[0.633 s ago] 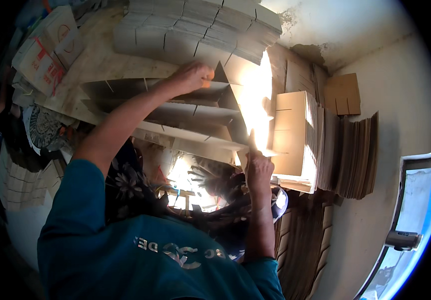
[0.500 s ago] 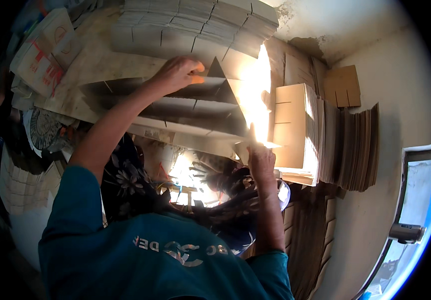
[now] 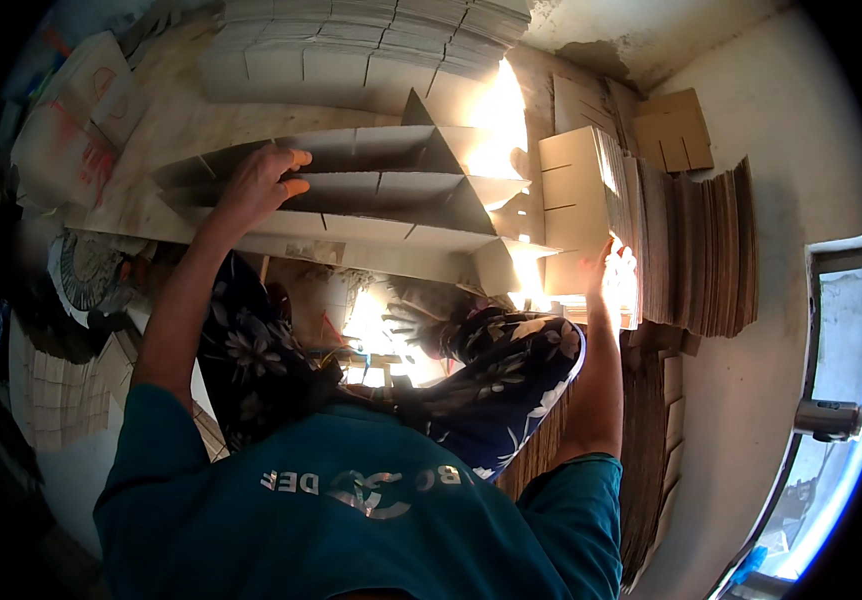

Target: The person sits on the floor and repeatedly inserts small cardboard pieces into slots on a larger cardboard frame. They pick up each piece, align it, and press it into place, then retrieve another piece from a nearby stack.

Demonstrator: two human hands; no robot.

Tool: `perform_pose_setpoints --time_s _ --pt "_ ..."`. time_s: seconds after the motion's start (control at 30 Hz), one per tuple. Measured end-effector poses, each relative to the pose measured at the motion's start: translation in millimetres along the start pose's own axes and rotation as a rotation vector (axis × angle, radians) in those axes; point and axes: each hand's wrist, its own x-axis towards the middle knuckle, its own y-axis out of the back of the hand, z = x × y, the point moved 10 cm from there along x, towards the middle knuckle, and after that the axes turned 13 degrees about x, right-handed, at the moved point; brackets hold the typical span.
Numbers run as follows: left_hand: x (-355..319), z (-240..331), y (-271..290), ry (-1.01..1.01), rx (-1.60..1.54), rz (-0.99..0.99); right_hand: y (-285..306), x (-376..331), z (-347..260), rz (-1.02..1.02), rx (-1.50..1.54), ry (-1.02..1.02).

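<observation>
In front of me on the table stands a partly assembled cardboard divider, its long slotted strips crossed by a slanting piece at the right end. My left hand is over its left part, with orange covers on the thumb and a finger. Those two fingers are apart, on either side of the middle strip's top edge. Over to the right, my right hand is at the near edge of a stack of slotted cardboard sheets. Bright sunlight washes out its fingers, so I cannot see whether they grip a sheet.
Long piles of grey cardboard strips lie at the back. More cardboard pieces stand in a row on the right, by the wall. A printed carton is at the far left. Sunlight glares across the table's right side.
My left hand has moved left along the divider. My right hand has gone from the divider's right end to the sheet stack, and the view has shifted a little.
</observation>
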Motion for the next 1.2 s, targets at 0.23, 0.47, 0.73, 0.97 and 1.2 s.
perform_pose_setpoints --time_s 0.23,0.47,0.73,0.97,1.2 --pt "-29 60 40 -0.262 0.039 0.302 -29 15 81 0.069 0.654 -0.279" --pt "-37 87 -7 -0.39 0.164 0.177 107 -4 -24 0.422 0.583 0.064" --pt "-42 77 -36 -0.363 -0.029 0.149 157 -16 -196 -0.064 0.937 0.261" --pt "-47 76 -47 -0.344 0.035 0.077 118 -27 -243 -0.206 0.861 0.459" --pt "-49 73 -44 -0.332 0.017 0.075 104 -26 -262 -0.266 0.886 0.425"
